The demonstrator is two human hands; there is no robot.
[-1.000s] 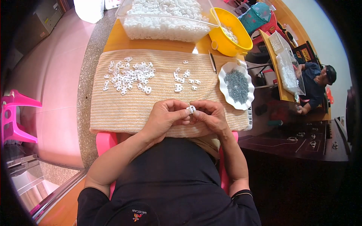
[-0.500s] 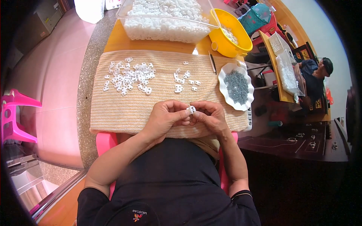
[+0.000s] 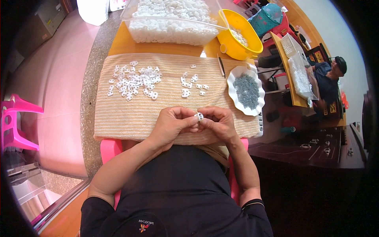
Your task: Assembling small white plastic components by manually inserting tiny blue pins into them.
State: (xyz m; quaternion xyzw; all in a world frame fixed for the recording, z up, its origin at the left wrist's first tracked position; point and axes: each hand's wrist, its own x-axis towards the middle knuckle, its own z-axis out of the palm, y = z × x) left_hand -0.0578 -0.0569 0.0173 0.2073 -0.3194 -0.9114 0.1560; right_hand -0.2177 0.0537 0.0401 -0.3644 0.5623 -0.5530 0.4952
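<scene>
Pinching a small white plastic piece (image 3: 199,116) between both sets of fingertips, the left hand (image 3: 173,124) and right hand (image 3: 218,123) meet right over the near edge of the beige striped cloth (image 3: 130,114) that covers the table (image 3: 118,41). Both hands are curled in tight on that one piece, which is too tiny to tell which way its long axis runs.

On the cloth, a bigger scatter of white pieces (image 3: 134,81) sits toward the far left corner, and a smaller bunch (image 3: 192,85) lies near the middle, well apart from the hands. At the right edge there's a scalloped white dish (image 3: 233,85) holding a heap of grey bits (image 3: 248,90), with a thin dark tool (image 3: 221,65) just beside it.

Along the far edge, a clear rectangular tub (image 3: 173,23) full of white pieces sits next to a yellow bowl (image 3: 237,45). Some dark lettering runs along the cloth's right border. Another person (image 3: 327,79) sits at a separate table off to the right.
</scene>
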